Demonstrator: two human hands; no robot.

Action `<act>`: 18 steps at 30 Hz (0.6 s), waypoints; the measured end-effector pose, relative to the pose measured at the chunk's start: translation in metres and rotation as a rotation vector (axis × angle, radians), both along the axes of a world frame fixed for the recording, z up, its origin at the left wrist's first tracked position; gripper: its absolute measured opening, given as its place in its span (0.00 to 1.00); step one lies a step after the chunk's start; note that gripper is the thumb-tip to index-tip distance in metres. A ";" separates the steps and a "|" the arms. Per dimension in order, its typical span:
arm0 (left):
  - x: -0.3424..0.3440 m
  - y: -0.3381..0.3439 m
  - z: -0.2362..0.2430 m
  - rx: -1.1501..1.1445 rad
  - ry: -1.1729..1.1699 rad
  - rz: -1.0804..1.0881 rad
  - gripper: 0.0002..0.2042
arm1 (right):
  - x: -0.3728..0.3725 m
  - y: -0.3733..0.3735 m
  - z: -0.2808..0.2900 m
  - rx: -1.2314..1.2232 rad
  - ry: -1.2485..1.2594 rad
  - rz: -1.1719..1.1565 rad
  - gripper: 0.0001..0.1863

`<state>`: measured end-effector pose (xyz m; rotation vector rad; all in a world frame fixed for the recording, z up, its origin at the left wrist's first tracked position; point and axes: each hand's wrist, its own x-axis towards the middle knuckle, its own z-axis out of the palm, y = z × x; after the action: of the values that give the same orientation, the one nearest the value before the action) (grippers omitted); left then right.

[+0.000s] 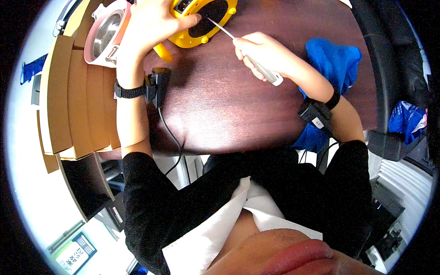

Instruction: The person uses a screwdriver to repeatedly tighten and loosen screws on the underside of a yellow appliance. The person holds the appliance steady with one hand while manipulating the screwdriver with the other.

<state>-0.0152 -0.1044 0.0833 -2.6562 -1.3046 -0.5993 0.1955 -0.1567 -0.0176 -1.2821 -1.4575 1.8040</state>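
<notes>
In my right hand (261, 52) is a screwdriver with a pale grey handle (275, 79). Its thin metal shaft (221, 27) slants up and left to a yellow device (185, 40), and the tip lies at the dark middle of it. The device has a round yellow rim with small knobs and a black centre. My left hand (153, 23) grips its left side, thumb stretched over the rim; the other fingers are mostly hidden at the top edge. A yellow prong-like part (163, 53) sticks out below that hand.
A pink pot with a metallic inside (104, 39) stands left of my left forearm, by several cardboard boxes (57, 96). A blue cloth (332, 62) lies on the brown table (220, 114) beside my right forearm. A cable (172, 130) hangs from my left wrist's black device.
</notes>
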 end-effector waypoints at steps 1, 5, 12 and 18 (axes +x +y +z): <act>-0.001 0.003 -0.001 -0.005 0.005 0.009 0.41 | -0.002 0.000 0.003 0.104 -0.124 0.006 0.19; 0.000 0.006 -0.001 -0.019 0.008 0.015 0.42 | -0.003 -0.004 0.001 0.933 -0.670 -0.047 0.18; 0.008 0.002 0.003 -0.020 0.034 0.034 0.43 | -0.005 -0.015 0.009 1.144 -0.968 -0.061 0.13; 0.000 0.011 -0.008 0.010 0.019 0.033 0.46 | 0.004 -0.006 -0.003 0.865 -0.638 -0.126 0.18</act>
<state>-0.0150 -0.0937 0.0757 -2.6205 -1.3340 -0.5741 0.1996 -0.1624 -0.0205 -1.4338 -2.0787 0.5078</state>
